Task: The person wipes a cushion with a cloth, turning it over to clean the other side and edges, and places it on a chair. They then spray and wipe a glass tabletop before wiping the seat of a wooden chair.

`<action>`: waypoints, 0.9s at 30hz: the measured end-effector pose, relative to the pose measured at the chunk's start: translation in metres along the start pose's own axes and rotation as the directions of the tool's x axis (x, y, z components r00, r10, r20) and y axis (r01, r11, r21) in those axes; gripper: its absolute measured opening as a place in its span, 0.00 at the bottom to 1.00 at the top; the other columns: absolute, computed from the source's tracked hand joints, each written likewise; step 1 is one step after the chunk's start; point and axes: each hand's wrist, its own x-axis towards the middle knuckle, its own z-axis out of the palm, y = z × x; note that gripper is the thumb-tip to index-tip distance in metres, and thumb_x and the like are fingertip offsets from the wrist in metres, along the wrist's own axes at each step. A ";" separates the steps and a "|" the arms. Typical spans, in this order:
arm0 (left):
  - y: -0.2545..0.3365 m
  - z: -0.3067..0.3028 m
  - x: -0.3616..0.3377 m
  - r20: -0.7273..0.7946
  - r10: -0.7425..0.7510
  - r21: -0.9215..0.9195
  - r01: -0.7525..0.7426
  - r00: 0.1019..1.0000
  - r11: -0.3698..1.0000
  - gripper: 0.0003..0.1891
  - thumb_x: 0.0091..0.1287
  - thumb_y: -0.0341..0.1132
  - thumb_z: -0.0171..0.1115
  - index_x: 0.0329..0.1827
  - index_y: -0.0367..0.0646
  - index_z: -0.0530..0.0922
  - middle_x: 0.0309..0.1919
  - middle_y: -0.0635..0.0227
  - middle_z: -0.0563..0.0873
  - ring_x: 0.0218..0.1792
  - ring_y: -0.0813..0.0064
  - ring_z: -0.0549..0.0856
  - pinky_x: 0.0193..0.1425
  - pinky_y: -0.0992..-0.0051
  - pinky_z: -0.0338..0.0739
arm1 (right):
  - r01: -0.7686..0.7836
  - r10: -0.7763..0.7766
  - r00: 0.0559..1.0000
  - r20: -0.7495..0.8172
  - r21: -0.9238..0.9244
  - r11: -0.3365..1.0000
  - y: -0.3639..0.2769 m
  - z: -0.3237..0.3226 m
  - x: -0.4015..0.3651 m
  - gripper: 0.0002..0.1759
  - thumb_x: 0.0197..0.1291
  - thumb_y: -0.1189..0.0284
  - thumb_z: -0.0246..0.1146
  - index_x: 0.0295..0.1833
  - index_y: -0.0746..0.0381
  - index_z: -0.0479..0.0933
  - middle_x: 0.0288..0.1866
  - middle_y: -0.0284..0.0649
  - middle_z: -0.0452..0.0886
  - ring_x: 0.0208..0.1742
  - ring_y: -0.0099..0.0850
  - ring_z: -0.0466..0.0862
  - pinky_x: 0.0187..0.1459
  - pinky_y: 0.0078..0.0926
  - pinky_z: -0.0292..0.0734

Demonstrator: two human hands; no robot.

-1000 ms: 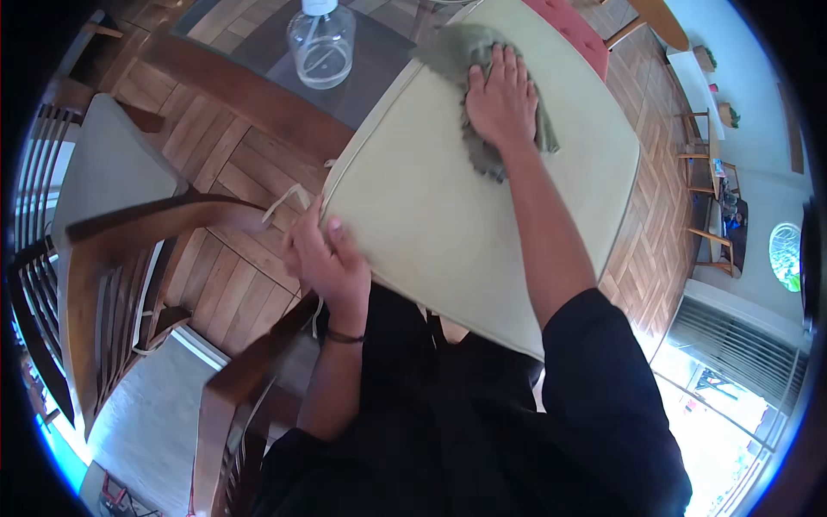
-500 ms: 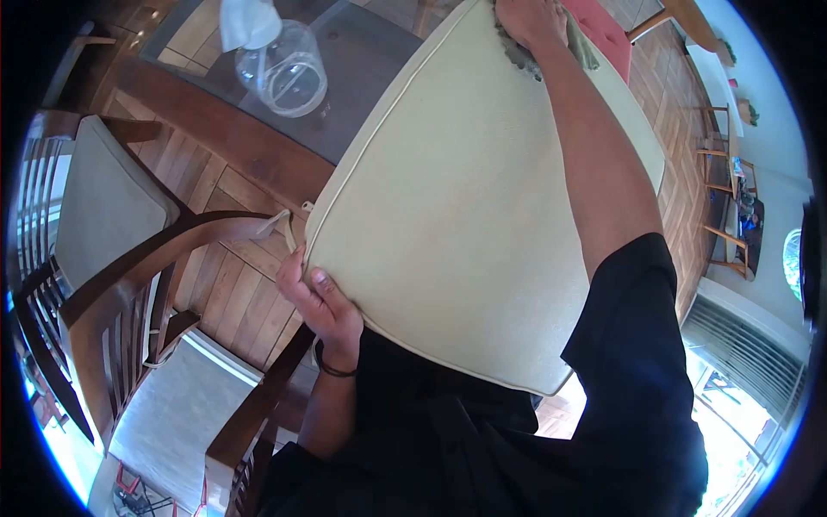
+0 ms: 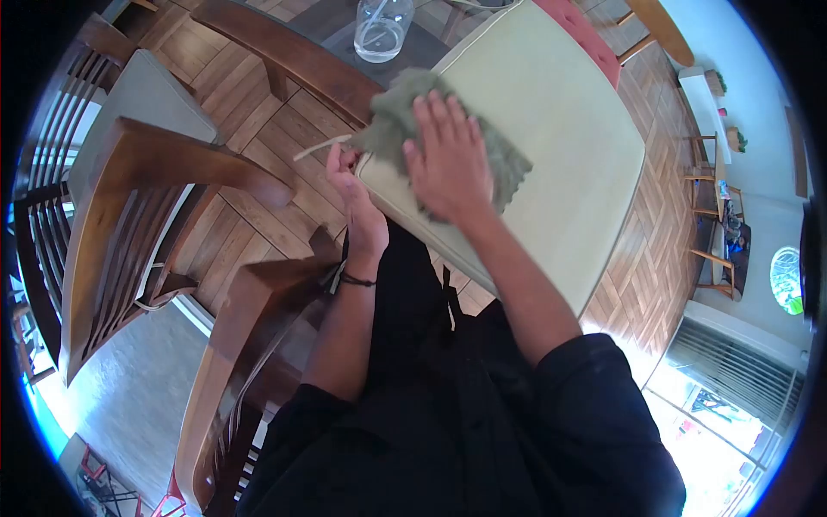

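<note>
A cream seat cushion [image 3: 568, 164] with piped edges lies in front of me, tilted. My right hand [image 3: 450, 159] presses flat on a grey-green cloth [image 3: 508, 164], fingers stretched out, near the cushion's left corner. The cloth is spread over that corner and hangs a little past the edge. My left hand [image 3: 355, 194] is at the same corner, its fingers bent round the cushion's edge. A pale strap [image 3: 320, 147] sticks out beside the left fingertips.
Dark wooden chairs [image 3: 142, 189] with slatted backs stand at the left. A clear plastic bottle [image 3: 382, 33] is on a dark-topped table [image 3: 323, 73]. A red tufted seat [image 3: 579, 34] is behind the cushion. Wooden floor shows around.
My right hand has come from the cushion's far end to its near left corner, bringing the cloth. The view has shifted, and the cushion appears farther right.
</note>
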 end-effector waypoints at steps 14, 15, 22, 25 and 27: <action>0.004 0.012 0.008 -0.103 0.009 0.464 0.040 0.995 0.885 0.26 0.83 0.48 0.47 0.72 0.36 0.65 0.61 0.58 0.78 0.61 0.69 0.77 0.69 0.68 0.70 | -0.197 0.193 0.975 0.108 0.033 0.980 0.003 -0.040 -0.109 0.33 0.75 0.59 0.49 0.81 0.55 0.58 0.84 0.41 0.56 0.84 0.44 0.55 0.80 0.51 0.50; 0.004 0.010 0.009 -0.058 0.030 0.582 0.010 0.998 0.813 0.25 0.82 0.46 0.50 0.71 0.36 0.66 0.60 0.58 0.78 0.60 0.69 0.78 0.68 0.68 0.72 | -0.225 0.221 0.972 0.081 0.035 0.974 0.014 -0.038 -0.099 0.33 0.75 0.59 0.48 0.82 0.55 0.58 0.84 0.41 0.56 0.84 0.44 0.55 0.80 0.51 0.49; -0.001 0.010 0.004 -0.141 -0.045 0.383 0.097 0.989 0.919 0.23 0.79 0.46 0.57 0.64 0.34 0.72 0.59 0.58 0.77 0.61 0.68 0.77 0.68 0.68 0.70 | -0.347 0.350 0.935 -0.055 0.053 0.936 0.121 -0.005 0.019 0.33 0.76 0.56 0.44 0.82 0.56 0.57 0.85 0.41 0.55 0.85 0.43 0.53 0.82 0.48 0.46; 0.001 0.014 0.002 -0.157 0.037 0.539 0.054 0.987 0.840 0.22 0.79 0.45 0.57 0.64 0.34 0.72 0.59 0.57 0.77 0.60 0.68 0.78 0.66 0.69 0.73 | -0.361 0.365 0.924 -0.114 0.049 0.931 0.170 0.009 0.069 0.34 0.76 0.54 0.43 0.82 0.55 0.56 0.85 0.41 0.55 0.85 0.42 0.52 0.82 0.46 0.45; 0.000 0.019 -0.001 -0.207 -0.016 0.455 0.111 0.978 0.883 0.23 0.80 0.44 0.55 0.66 0.35 0.69 0.60 0.56 0.78 0.58 0.68 0.80 0.63 0.69 0.78 | -0.392 0.395 0.915 -0.085 0.047 0.919 0.201 0.012 0.102 0.34 0.77 0.53 0.41 0.83 0.56 0.54 0.86 0.41 0.53 0.86 0.42 0.50 0.83 0.45 0.43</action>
